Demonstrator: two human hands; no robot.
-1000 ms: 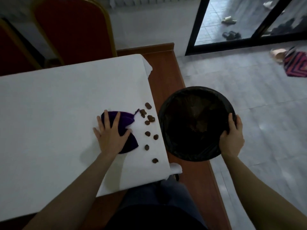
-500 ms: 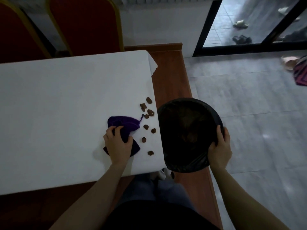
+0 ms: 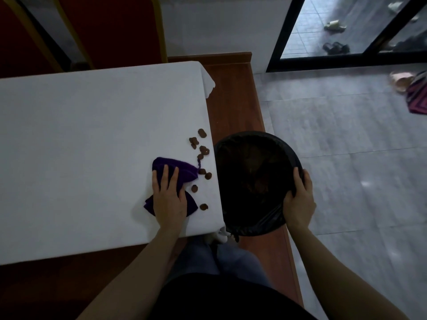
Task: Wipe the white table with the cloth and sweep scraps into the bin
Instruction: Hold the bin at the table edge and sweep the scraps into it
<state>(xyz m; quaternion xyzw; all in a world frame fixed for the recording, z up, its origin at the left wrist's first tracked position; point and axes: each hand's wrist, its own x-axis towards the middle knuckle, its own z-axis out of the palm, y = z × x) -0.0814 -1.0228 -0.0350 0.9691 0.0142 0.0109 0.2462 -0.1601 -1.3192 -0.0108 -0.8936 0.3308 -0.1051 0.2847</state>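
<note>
A purple cloth (image 3: 184, 169) lies bunched on the white table (image 3: 80, 135) near its right edge. My left hand (image 3: 168, 197) presses down on it, fingers curled over its middle. Several brown scraps (image 3: 203, 151) are strewn between the cloth and the table's right edge. A round black bin (image 3: 254, 181) lined with a black bag sits just past that edge, its rim against the table side. My right hand (image 3: 299, 199) grips the bin's right rim.
Red chairs with gold frames (image 3: 111, 26) stand behind the table. A reddish wooden platform (image 3: 233, 98) runs along the table's right side. Grey tiled floor (image 3: 346, 146), a striped mat (image 3: 418, 95) and a dark-framed glass door (image 3: 335, 31) lie to the right.
The bin has come closer against the table's right edge, still in my right hand. My left hand has bunched the cloth and shifted it slightly toward the scraps.
</note>
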